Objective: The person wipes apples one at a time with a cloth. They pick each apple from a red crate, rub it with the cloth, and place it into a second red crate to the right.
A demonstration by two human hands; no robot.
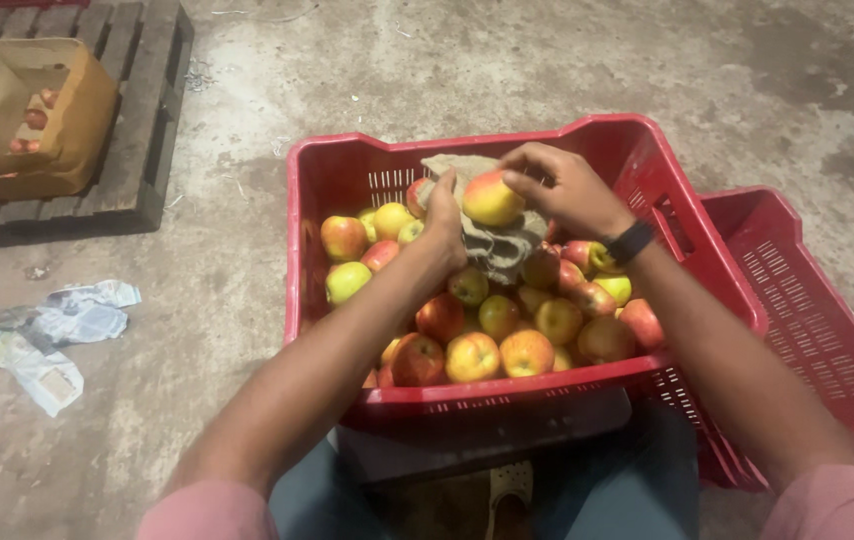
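Note:
A red plastic crate rests against my knees, filled with several red and yellow apples. Over its far side my left hand holds a grey-brown cloth cupped under one yellow-red apple. My right hand grips that apple and the cloth's upper edge from the right, fingers curled over the top. A dark band circles my right wrist.
A second red crate lies tilted to the right. A wooden pallet at top left carries a cardboard box with a few apples inside. Crumpled paper lies on the concrete floor at left.

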